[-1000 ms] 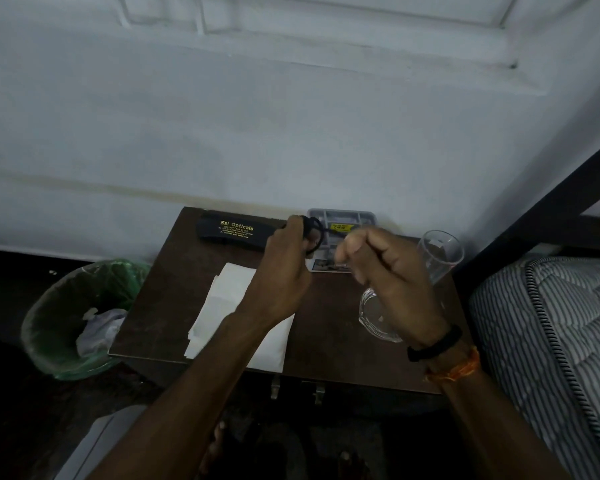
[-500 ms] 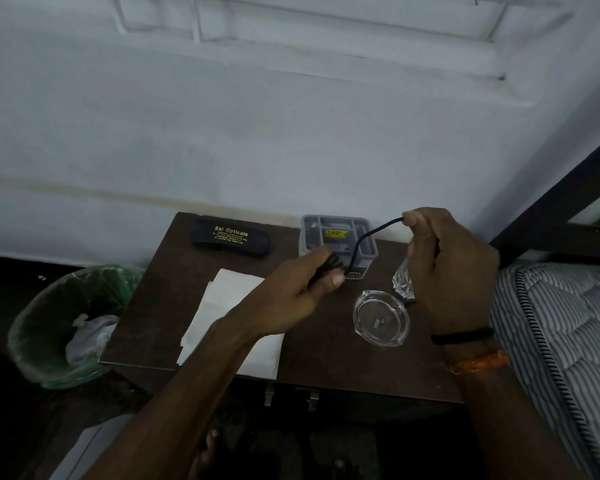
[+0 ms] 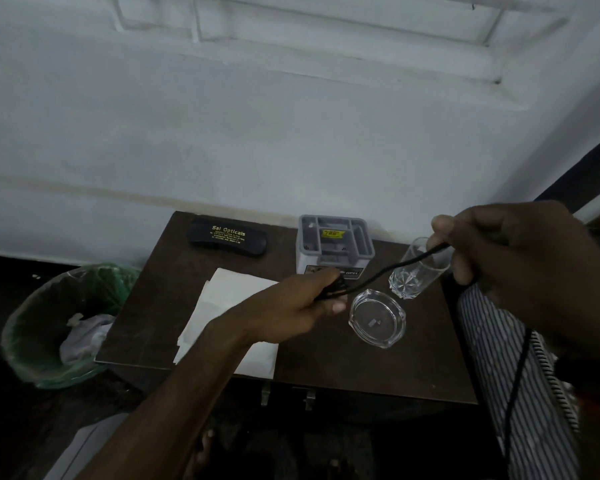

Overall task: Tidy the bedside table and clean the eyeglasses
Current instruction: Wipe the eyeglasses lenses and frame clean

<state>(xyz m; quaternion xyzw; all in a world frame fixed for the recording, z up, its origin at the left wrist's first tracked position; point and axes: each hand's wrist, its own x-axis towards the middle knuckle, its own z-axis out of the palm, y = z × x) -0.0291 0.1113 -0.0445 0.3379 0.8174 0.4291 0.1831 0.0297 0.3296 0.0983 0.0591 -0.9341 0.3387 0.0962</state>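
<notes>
We are holding a black cable (image 3: 378, 276) over the table (image 3: 326, 362), our left hand (image 3: 291, 306) gripping a bunched coil of it, our right hand (image 3: 520, 268) pinching the free run higher up, fingers curled round it. It is looking limp and light, so we are judging it best taken by the bundle. The tumbler (image 3: 418, 271) and glass ashtray (image 3: 377, 318) are sitting just below, fragile. The eyeglass case (image 3: 227, 237) is lying closed at the back.

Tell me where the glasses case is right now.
In the head view, the black glasses case lies at the back left of the bedside table, by the wall, left of the grey organizer box and behind the white paper.
</notes>
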